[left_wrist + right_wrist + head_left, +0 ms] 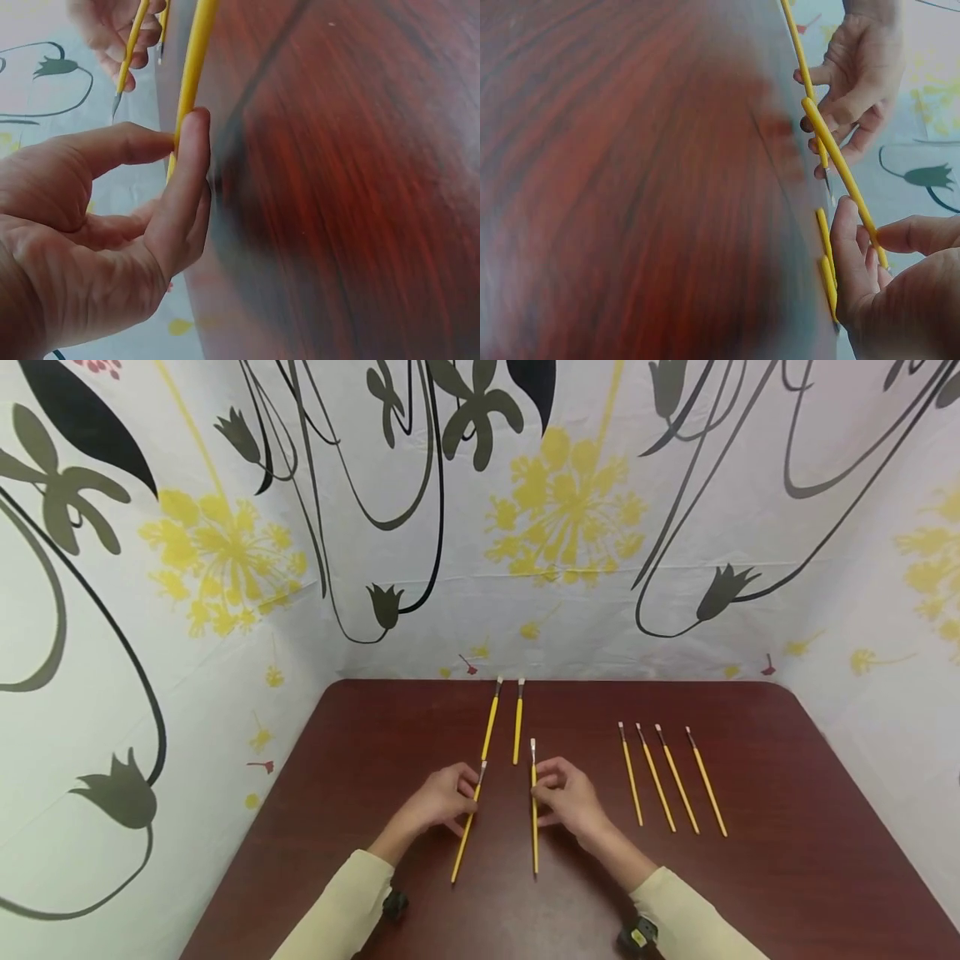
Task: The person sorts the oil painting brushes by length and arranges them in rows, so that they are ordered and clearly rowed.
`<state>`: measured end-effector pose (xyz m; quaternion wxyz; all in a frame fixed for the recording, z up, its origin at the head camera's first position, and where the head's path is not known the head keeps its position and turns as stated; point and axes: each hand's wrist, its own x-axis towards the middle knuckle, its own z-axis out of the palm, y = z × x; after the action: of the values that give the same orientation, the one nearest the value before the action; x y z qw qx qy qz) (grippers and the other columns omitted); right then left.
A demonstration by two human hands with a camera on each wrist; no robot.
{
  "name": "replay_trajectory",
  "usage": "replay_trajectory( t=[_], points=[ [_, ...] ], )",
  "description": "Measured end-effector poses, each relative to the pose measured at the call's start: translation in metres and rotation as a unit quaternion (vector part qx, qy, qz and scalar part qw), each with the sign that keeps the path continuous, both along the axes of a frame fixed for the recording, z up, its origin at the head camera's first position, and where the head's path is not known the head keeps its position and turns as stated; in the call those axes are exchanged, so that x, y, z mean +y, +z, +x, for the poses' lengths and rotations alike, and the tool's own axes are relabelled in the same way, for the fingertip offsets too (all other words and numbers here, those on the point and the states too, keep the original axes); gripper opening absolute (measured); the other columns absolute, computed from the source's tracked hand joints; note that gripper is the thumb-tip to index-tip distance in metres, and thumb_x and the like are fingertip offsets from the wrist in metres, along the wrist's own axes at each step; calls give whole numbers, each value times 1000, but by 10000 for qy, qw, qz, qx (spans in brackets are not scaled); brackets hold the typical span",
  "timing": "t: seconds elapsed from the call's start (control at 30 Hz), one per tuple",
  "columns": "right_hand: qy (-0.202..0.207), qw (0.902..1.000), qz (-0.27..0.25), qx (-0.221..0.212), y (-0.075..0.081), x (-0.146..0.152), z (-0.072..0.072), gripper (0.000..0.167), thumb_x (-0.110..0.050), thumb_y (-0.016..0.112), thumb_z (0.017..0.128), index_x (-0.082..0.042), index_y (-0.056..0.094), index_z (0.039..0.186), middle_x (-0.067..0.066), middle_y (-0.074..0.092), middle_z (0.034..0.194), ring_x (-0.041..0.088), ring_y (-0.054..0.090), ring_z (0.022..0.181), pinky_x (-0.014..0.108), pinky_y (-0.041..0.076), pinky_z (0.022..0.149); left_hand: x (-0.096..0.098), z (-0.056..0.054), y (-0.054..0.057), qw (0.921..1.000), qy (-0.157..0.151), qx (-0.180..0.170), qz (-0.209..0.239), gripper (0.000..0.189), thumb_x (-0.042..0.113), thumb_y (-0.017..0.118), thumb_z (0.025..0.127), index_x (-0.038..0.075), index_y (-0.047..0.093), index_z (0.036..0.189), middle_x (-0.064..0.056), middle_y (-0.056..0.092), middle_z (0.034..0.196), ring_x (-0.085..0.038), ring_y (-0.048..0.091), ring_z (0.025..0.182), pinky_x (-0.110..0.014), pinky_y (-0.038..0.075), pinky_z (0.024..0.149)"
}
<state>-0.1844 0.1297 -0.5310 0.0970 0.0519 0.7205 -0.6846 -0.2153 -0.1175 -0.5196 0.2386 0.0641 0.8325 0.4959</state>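
Observation:
My left hand (442, 797) pinches a yellow-handled paintbrush (466, 835) between thumb and fingers, its bristles pointing away from me. In the left wrist view the thumb and fingertips press on the yellow handle (194, 64). To the right, my right hand (572, 802) pinches a second yellow paintbrush (535, 835), bristle end also away; the right wrist view shows its handle (838, 165) between thumb and fingers. Just beyond the hands, two more paintbrushes lie near the table's far edge, a left one (491, 722) and a right one (518, 727).
On the right of the dark red-brown table (322, 827), several yellow paintbrushes (677, 781) lie in a row, bristles toward the far edge. A white patterned cloth (465, 543) hangs behind the table and along both sides.

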Motion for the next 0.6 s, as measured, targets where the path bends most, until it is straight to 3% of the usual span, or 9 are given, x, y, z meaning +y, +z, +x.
replay_trajectory(
  t=[0.4, 0.6],
  points=[
    [-2, 10000, 9, -85, -2, -16, 6, 33, 5, 67, 93, 2, 61, 126, 12, 65, 98, 19, 66, 78, 45, 69, 62, 5, 8, -2, 9943, 5, 651, -848, 40, -5, 74, 86, -3, 62, 124, -14, 65, 98, -22, 70, 65, -34, 64, 46],
    [93, 9997, 201, -94, -3, -22, 13, 32, 5, 69, 93, 1, 63, 124, 13, 67, 97, 20, 67, 68, 43, 68, 58, 7, 12, -3, 9910, 67, 873, -1009, 39, -6, 76, 86, -2, 62, 122, -14, 65, 95, -22, 69, 64, -33, 62, 44]
  ],
)
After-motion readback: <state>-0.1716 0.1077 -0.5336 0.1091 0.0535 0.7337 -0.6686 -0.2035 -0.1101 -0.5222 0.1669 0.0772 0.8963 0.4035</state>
